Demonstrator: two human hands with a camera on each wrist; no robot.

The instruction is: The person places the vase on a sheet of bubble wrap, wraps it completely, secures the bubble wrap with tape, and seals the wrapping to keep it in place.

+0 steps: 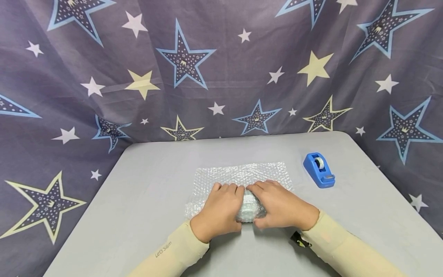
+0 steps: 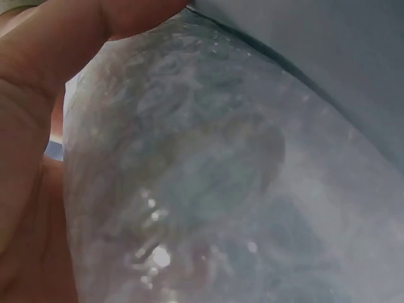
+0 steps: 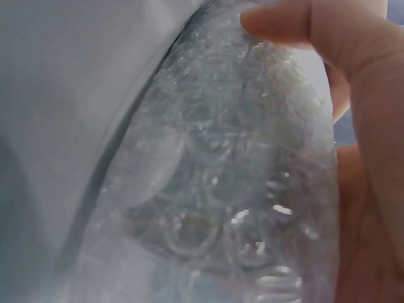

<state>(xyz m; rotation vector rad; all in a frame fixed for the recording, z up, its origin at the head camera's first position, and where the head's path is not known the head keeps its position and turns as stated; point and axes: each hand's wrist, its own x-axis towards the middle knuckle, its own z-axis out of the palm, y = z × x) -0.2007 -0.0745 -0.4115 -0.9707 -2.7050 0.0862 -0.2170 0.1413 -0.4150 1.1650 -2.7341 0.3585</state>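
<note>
A sheet of clear bubble wrap lies on the table, its near part rolled into a bundle. Something pale greenish shows faintly through the layers; its kind is hidden. My left hand grips the bundle's left end, thumb on the near side and fingers over the top. On the other end my right hand holds it the same way, and the two hands' fingertips almost meet. Both wrist views show the wrapped bundle up close, with the bubbles plain in the right wrist view.
A blue tape dispenser with a roll of tape stands on the right of the grey table, beyond the right hand. A dark curtain with stars hangs along the table's back and sides.
</note>
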